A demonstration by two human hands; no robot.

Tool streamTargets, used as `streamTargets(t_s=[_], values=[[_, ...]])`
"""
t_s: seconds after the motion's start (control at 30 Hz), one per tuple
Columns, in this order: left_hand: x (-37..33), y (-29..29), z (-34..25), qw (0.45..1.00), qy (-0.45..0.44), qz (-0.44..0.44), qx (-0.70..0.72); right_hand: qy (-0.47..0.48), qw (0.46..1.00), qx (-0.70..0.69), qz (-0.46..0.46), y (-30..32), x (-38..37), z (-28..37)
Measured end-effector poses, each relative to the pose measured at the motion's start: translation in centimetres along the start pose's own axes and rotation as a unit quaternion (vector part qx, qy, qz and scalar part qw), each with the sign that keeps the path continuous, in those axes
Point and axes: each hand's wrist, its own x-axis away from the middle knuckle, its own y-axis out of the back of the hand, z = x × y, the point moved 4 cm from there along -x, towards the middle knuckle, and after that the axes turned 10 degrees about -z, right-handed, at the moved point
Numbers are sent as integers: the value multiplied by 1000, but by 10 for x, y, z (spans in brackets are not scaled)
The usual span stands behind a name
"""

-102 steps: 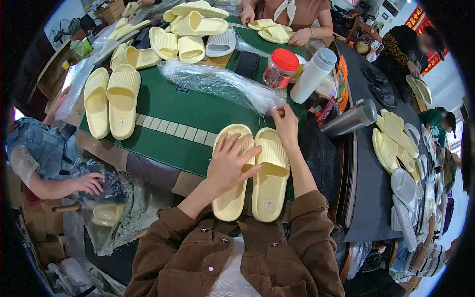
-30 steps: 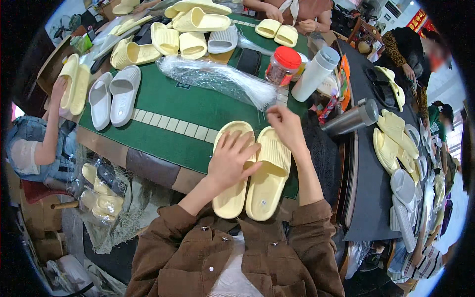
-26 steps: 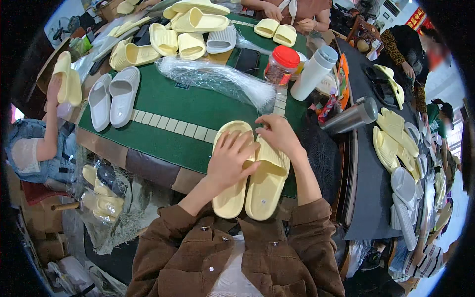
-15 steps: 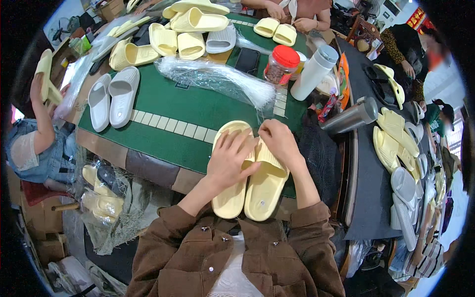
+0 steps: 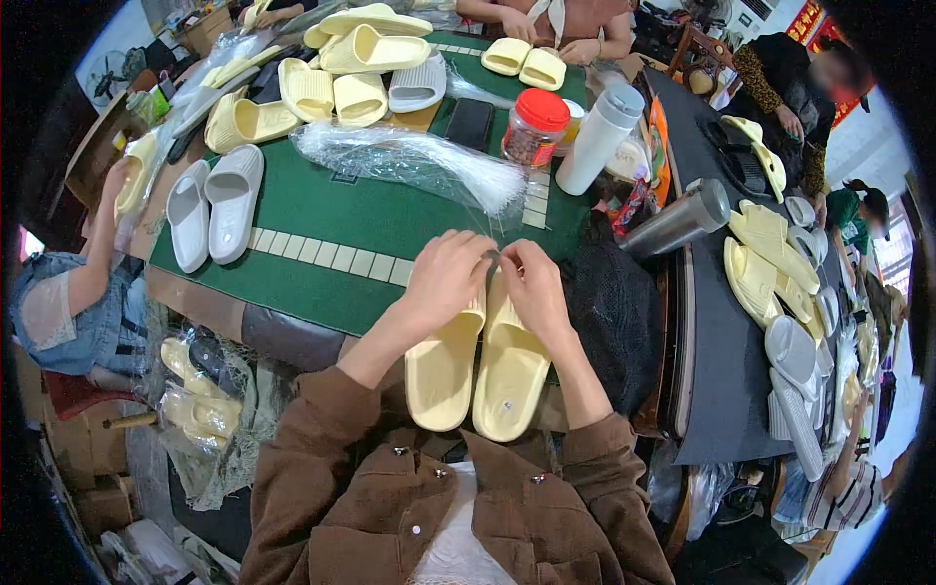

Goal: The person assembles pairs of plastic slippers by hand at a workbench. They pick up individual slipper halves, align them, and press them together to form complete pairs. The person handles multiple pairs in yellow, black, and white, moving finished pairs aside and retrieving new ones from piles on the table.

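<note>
A pair of pale yellow slide slippers, the left one and the right one, lies side by side at the table's near edge, heels toward me. My left hand is over the left slipper's strap, fingers bent together in a pinch. Close beside it, my right hand pinches above the right slipper's strap, the fingertips of both hands nearly meeting. Whatever is between the fingertips is too small to make out. Just beyond lies a bundle of thin white plastic strands in a clear bag.
On the green tabletop stand grey slippers, a red-lidded jar, a white bottle and a black phone. Yellow slippers are heaped at the back. A steel tumbler leans at right. Co-workers sit around.
My left hand has gone from lying spread on the left slipper to a pinch close against my right hand. At the left, a co-worker's raised slipper has come down.
</note>
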Motion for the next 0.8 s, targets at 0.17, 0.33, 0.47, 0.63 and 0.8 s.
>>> streamTargets(t_s=[0.17, 0.33, 0.47, 0.63, 0.8], values=[[5, -20, 21, 998, 29, -20, 48, -80, 995, -53, 18, -3, 1, -9], [9, -14, 29, 971, 141, -91, 169, -78, 996, -51, 9, -4, 4, -14], [11, -12, 33, 944, 209, -116, 228, -63, 996, -61, -9, -4, 6, -15], [12, -22, 17, 994, 35, -91, 50, -23, 999, -42, -11, -4, 6, -8], [13, -24, 21, 992, 37, -103, 57, -28, 998, -57, -22, -4, 7, -8]])
